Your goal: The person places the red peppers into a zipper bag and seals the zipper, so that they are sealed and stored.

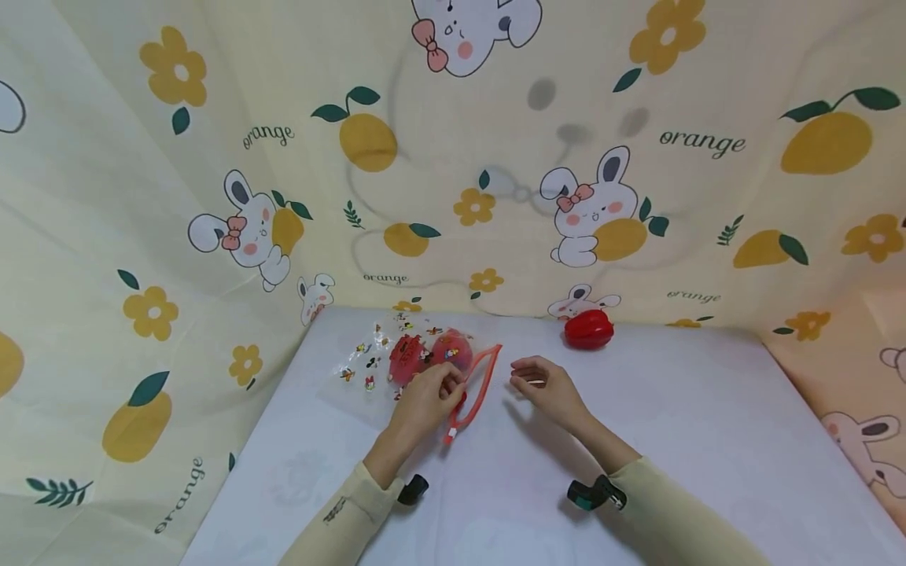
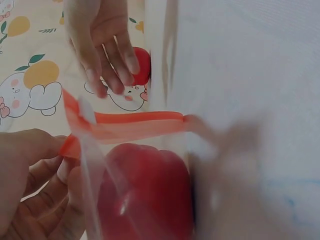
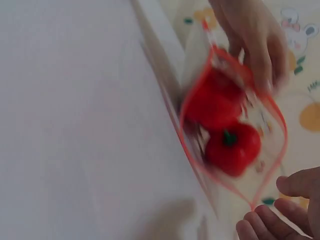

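A clear zip bag (image 1: 368, 393) with cartoon prints and an orange-red zip edge (image 1: 484, 389) lies on the left of the table. Inside it are red items: a bell pepper with a green stem (image 3: 233, 149) and another red piece (image 3: 215, 102), blurred. My left hand (image 1: 428, 397) pinches the bag's near rim between thumb and fingers, as the left wrist view shows. The mouth gapes open in the right wrist view. My right hand (image 1: 555, 389) hovers right of the mouth, fingers loosely bent and holding nothing. Farther back sits a loose red bell pepper (image 1: 589, 330).
The white table (image 1: 679, 424) meets a patterned cloth backdrop (image 1: 453, 244) at its back edge. Similar cloth hangs along the left and right sides. A small dark camera sits on each wrist (image 1: 596, 493).
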Available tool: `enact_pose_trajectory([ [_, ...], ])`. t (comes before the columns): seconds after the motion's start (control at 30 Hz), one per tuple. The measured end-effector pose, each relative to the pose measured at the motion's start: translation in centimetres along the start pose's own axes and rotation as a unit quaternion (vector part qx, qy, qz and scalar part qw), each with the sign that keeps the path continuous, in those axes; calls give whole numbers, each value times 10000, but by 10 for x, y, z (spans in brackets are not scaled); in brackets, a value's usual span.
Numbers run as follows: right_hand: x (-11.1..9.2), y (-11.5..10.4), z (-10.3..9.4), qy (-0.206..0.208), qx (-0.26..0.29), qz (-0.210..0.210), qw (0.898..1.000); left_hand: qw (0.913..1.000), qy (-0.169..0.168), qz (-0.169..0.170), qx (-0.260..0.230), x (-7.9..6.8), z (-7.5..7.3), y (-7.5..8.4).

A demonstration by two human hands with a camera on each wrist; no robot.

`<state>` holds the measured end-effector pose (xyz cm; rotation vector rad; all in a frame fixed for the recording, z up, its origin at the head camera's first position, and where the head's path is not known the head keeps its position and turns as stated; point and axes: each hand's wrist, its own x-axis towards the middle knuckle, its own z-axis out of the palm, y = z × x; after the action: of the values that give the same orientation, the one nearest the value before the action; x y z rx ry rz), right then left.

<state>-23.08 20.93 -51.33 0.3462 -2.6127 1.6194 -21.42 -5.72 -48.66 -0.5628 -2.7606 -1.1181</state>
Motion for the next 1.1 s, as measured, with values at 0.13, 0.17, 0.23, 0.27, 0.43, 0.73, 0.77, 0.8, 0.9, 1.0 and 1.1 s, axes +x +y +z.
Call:
enact_pose_trajectory([
  [0.13, 9, 6, -28, 354, -537, -293, 9975, 9999, -57, -70, -60, 3, 0, 1],
  [0.17, 10, 8, -34, 443, -677, -340, 9961, 9999, -72, -77, -69, 3, 1, 1],
  [0.23, 12, 11, -47, 574, -923, -413, 9932, 9999, -83, -69, -67, 3, 1, 0],
  [0.27, 13, 12, -52, 625, -1044, -430, 9916, 9999, -76, -73, -58, 3, 1, 1],
  [0.43, 16, 20, -75, 822, -1392, -546, 9853, 9999, -52, -95, -42, 1, 1, -1],
  [0.73, 29, 33, -104, 1145, -1862, -681, 9734, 9999, -31, -10, -141, 1, 2, -3],
  [0.77, 30, 35, -107, 1123, -1859, -613, 9742, 9999, -35, -25, -149, 1, 2, -3],
  [0.8, 31, 37, -110, 1088, -1852, -546, 9751, 9999, -36, -16, -148, 1, 2, -3],
  [0.9, 35, 44, -118, 967, -1819, -340, 9780, 9999, -37, -7, -126, 1, 3, -4],
  [1.0, 40, 50, -124, 845, -1828, -170, 9794, 9999, -38, -5, -118, 2, 2, -4],
  [1.1, 45, 54, -127, 723, -1858, -83, 9799, 9999, -37, -46, -127, 2, 1, -4],
])
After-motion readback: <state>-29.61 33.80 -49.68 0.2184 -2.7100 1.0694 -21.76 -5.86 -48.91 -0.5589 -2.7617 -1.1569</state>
